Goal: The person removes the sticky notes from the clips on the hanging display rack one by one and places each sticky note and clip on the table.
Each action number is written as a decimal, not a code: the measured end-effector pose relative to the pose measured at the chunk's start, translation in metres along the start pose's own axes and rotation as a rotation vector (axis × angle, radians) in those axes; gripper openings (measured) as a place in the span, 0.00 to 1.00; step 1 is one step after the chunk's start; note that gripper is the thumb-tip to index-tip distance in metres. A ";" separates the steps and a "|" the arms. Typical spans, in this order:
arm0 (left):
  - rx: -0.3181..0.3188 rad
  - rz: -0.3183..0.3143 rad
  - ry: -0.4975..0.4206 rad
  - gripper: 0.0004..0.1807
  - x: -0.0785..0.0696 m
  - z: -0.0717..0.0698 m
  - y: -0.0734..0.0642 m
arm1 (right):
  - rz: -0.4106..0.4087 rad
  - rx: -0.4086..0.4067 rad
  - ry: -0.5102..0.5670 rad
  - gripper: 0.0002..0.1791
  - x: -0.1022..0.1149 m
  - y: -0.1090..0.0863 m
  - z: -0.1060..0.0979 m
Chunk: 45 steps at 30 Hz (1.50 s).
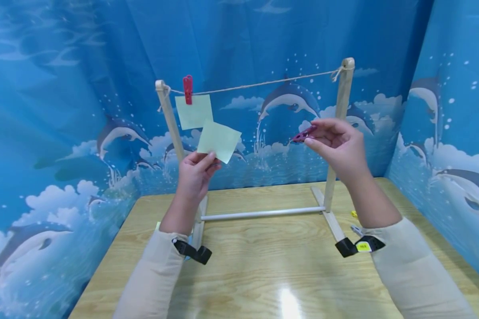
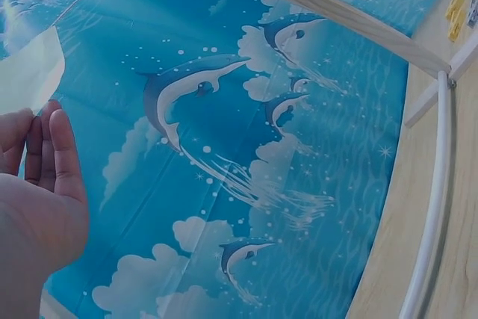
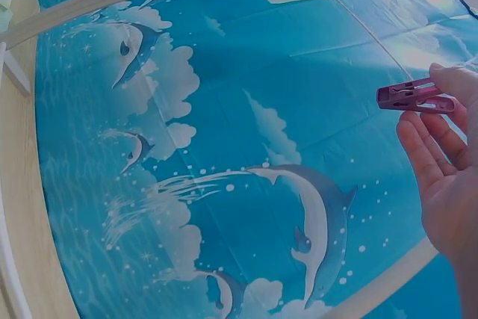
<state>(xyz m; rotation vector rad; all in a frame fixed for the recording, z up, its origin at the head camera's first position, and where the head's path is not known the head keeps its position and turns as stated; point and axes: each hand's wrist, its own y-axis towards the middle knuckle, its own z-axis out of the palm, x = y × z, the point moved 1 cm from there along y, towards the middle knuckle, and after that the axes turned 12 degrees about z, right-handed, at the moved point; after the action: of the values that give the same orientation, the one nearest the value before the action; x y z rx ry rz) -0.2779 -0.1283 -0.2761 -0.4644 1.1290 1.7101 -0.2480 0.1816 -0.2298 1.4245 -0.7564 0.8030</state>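
My left hand (image 1: 195, 175) pinches a pale green paper square (image 1: 220, 141) by its lower edge, between thumb and fingers. That square is tilted and overlaps the lower corner of another green paper (image 1: 192, 114) in the head view. A red clothespin (image 1: 188, 90) clips this second paper to the string (image 1: 259, 84) near its left end. Over on the right, my right hand (image 1: 340, 145) grips a purple clothespin (image 1: 304, 134) with thumb and fingertips, below the string. In the right wrist view the purple clothespin (image 3: 396, 98) points away from the palm, its jaw end free.
Two wooden posts, left (image 1: 170, 122) and right (image 1: 344, 91), carry the string. A white rod (image 1: 263, 214) joins their feet on the wooden table (image 1: 263, 261). Yellow (image 1: 354, 214) and grey (image 1: 356, 230) clothespins lie by the right foot. A dolphin-print curtain (image 1: 243, 40) surrounds the table.
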 end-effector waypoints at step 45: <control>-0.212 0.022 0.253 0.15 -0.004 -0.065 -0.053 | 0.084 -0.108 0.195 0.19 -0.059 -0.074 -0.065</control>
<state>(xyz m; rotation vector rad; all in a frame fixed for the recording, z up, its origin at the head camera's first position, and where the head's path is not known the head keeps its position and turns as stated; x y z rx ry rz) -0.2421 -0.1820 -0.3303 -0.8220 1.1369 1.8362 -0.2193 0.2461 -0.3204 1.2047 -0.7017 0.9376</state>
